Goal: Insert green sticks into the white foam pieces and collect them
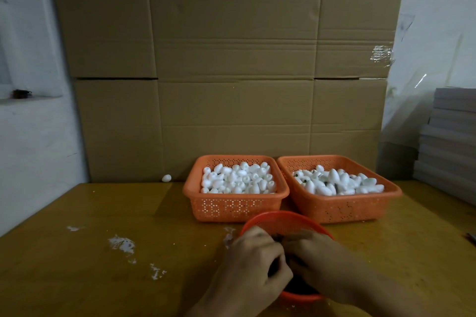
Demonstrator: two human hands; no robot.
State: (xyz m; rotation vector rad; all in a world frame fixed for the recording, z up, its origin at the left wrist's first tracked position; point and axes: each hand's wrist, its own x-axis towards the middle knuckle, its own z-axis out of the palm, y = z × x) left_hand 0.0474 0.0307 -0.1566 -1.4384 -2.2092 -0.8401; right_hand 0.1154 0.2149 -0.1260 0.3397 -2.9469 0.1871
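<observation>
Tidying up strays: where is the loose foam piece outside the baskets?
In the head view, the loose foam piece lies at the back edge of the table, by the cardboard, left of the left basket.

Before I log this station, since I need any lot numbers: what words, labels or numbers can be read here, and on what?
No text can be read anywhere in this view.
The cardboard boxes show bare faces with no print.
The left orange basket and the right orange basket carry only hole patterns, no legible figures.
The grey stack at the right shows no lettering.
</observation>
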